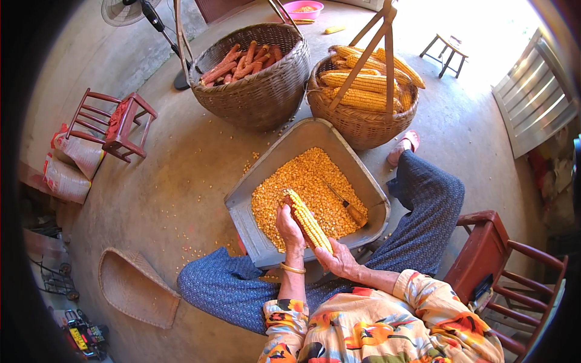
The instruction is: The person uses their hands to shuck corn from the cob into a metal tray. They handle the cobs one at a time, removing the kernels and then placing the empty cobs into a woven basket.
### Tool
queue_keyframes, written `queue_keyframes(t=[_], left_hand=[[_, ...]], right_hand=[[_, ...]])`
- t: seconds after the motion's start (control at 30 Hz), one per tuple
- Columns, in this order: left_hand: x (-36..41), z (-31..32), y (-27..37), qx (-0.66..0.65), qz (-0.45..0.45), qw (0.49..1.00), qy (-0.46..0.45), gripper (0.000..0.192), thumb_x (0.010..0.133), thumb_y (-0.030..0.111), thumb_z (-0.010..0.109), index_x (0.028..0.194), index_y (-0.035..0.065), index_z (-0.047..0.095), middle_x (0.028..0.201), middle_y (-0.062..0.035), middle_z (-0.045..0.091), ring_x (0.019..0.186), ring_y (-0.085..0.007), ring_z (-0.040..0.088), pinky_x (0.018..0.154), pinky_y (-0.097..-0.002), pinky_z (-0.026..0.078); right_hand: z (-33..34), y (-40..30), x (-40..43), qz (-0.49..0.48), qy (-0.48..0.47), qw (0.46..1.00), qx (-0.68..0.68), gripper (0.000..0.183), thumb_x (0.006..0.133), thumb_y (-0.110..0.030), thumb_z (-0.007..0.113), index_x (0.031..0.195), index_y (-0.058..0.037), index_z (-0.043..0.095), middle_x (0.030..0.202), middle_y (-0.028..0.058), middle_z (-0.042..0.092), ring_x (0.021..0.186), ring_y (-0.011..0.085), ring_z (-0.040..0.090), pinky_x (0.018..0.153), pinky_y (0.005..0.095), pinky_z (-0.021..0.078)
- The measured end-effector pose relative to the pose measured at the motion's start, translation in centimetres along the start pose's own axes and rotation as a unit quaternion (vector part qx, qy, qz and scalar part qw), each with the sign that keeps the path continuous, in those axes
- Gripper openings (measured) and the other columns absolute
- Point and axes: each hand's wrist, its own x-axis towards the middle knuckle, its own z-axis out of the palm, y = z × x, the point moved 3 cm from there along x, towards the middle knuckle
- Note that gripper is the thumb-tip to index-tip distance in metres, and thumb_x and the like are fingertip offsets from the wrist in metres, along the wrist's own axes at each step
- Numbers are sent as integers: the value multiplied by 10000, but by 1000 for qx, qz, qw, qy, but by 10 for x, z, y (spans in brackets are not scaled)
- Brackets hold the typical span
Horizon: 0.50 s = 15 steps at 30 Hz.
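Observation:
My left hand (290, 230) and my right hand (336, 259) hold one ear of dried corn (309, 222) between them, the left near its upper end, the right at its lower end. Some of its rows are stripped to the reddish cob. Below it is a metal scoop-shaped tub (240, 222) with loose corn kernels (313, 168). A wooden-handled awl or similar pointed tool (354, 213) lies on the kernels at the right. Beyond the tub stand a wicker basket of stripped red cobs (254, 102) and a smaller wicker basket of unshelled corn ears (363, 129).
A woven scoop basket (136, 288) lies on the floor at left. A red wooden chair (129, 122) and sacks (68, 181) stand farther left. Another red chair (485, 245) is at right. Behind are a fan (181, 79), a pink basin (313, 13) and a small stool (447, 47).

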Motion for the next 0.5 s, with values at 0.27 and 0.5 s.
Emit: queue_keyframes(t=[0.27,0.5], left_hand=[[-5,2,-16,82,3,996,42,376,874,419,459,930,47,459,695,-59,512,514,-157,535,442,-303,497],[-1,-7,-19,109,20,992,56,387,893,436,398,868,58,474,621,-46,506,453,-161,514,424,-298,484]], right_hand=[[-2,3,3,5,16,1000,6,397,822,-424,533,836,-29,488,588,70,551,524,158,537,477,304,422],[2,-4,0,0,15,999,-32,428,820,-441,525,836,-15,485,616,116,558,578,209,556,517,347,427]])
